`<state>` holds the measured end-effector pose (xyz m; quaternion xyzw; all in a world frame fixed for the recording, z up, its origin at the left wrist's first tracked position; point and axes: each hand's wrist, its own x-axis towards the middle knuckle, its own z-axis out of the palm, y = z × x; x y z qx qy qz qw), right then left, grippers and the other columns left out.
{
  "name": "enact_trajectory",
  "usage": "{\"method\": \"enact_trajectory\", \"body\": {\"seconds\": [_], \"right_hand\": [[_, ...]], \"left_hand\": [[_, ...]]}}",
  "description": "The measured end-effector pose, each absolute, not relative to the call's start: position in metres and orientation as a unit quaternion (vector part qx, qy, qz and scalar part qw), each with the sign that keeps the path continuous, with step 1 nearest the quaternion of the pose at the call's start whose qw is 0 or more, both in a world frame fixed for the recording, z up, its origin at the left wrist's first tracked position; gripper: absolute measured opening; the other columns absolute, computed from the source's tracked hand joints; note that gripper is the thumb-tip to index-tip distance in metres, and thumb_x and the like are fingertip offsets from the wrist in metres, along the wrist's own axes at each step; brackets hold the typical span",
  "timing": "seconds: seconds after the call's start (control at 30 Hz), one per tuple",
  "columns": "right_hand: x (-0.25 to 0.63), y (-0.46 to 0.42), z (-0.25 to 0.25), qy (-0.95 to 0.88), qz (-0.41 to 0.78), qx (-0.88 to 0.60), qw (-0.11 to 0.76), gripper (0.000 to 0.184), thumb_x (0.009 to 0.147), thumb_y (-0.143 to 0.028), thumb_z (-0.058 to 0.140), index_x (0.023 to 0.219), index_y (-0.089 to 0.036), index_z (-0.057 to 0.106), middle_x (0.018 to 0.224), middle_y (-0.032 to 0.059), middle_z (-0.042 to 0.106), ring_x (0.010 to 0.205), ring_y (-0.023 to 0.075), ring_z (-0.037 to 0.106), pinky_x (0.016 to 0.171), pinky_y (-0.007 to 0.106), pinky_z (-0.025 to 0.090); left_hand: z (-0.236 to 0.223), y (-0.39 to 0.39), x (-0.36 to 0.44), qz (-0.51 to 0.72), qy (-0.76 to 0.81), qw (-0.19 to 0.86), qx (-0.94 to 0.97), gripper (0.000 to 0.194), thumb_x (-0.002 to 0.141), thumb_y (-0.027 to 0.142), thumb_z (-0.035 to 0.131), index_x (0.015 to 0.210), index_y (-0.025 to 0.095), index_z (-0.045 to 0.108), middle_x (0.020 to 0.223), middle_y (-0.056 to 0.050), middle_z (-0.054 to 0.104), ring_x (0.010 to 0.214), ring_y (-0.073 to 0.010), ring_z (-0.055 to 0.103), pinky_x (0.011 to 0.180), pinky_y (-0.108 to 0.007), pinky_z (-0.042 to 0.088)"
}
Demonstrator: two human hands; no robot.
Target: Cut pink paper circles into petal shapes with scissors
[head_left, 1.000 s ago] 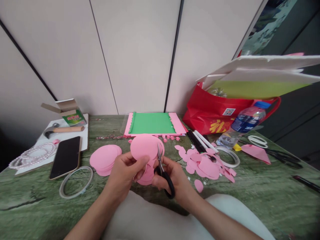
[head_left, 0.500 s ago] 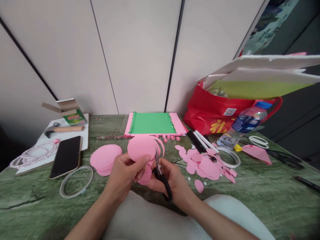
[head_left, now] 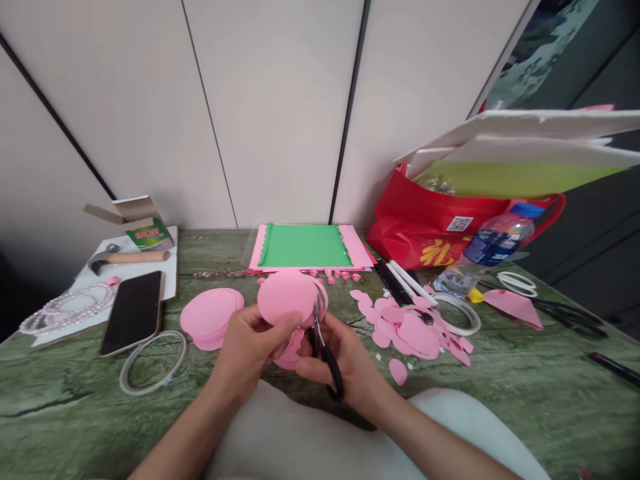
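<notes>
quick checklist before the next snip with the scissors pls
1. Left hand gripping the pink paper disc: ok
2. Right hand holding the scissors: ok
3. Blades at the disc's right edge: ok
4. Left thumb off the blades: looks ok, though close
5. Curved pink strip fully free of the disc: cannot tell
6. Disc stack away from the blades: ok

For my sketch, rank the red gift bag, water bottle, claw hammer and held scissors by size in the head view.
1. Red gift bag
2. Water bottle
3. Claw hammer and held scissors: too alike to rank.
</notes>
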<state>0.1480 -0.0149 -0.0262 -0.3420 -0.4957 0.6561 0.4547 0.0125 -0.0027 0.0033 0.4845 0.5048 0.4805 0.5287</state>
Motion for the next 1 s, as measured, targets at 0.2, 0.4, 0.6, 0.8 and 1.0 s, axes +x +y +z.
{"method": "enact_trajectory", "body": {"seconds": [0.2,0.4,0.6,0.8,1.0], "right_hand": [[0.1487,-0.0159,-0.0264,-0.489,0.671,-0.337,0.445,0.051,0.050,-0.032,0.079,0.087,-0.018,0.046,0.064,-0.0050,0.049,0.055,0.0077,0.039,0.050,0.020,0.032],[0.1482,-0.0161,-0.0246,-0.503,0.653,-0.348,0.446,0.049,0.052,-0.036,0.078,0.084,-0.018,0.046,0.063,-0.0047,0.048,0.055,0.0082,0.040,0.050,0.020,0.033],[0.1469,-0.0150,-0.0271,-0.504,0.652,-0.347,0.448,0.050,0.051,-0.037,0.078,0.083,-0.018,0.045,0.059,-0.0058,0.046,0.052,0.0072,0.036,0.048,0.020,0.031],[0.1464,-0.0142,-0.0309,-0.493,0.655,-0.349,0.454,0.049,0.048,-0.037,0.079,0.080,-0.019,0.046,0.057,-0.0069,0.044,0.051,0.0072,0.034,0.049,0.020,0.030],[0.1484,-0.0146,-0.0280,-0.489,0.659,-0.353,0.449,0.045,0.048,-0.030,0.079,0.076,-0.018,0.046,0.050,-0.0096,0.040,0.046,0.0058,0.031,0.045,0.018,0.025]], "left_hand": [[0.0033,-0.0027,0.0119,0.480,0.504,0.529,0.485,0.030,0.064,0.029,0.067,0.046,0.014,0.049,0.035,0.008,0.035,0.037,-0.0036,0.026,0.039,-0.019,0.018],[0.0024,-0.0032,0.0134,0.479,0.516,0.520,0.484,0.027,0.062,0.029,0.068,0.046,0.014,0.052,0.035,0.008,0.035,0.037,-0.0039,0.027,0.038,-0.019,0.019],[0.0038,-0.0034,0.0132,0.479,0.517,0.515,0.487,0.023,0.061,0.029,0.069,0.048,0.014,0.056,0.034,0.008,0.035,0.037,-0.0043,0.027,0.037,-0.020,0.019],[0.0038,-0.0037,0.0119,0.476,0.516,0.512,0.495,0.023,0.062,0.030,0.069,0.050,0.013,0.058,0.034,0.008,0.035,0.036,-0.0043,0.027,0.037,-0.020,0.018],[0.0048,-0.0045,0.0122,0.477,0.513,0.514,0.495,0.025,0.063,0.029,0.067,0.047,0.014,0.055,0.033,0.008,0.035,0.036,-0.0043,0.026,0.038,-0.020,0.017]]}}
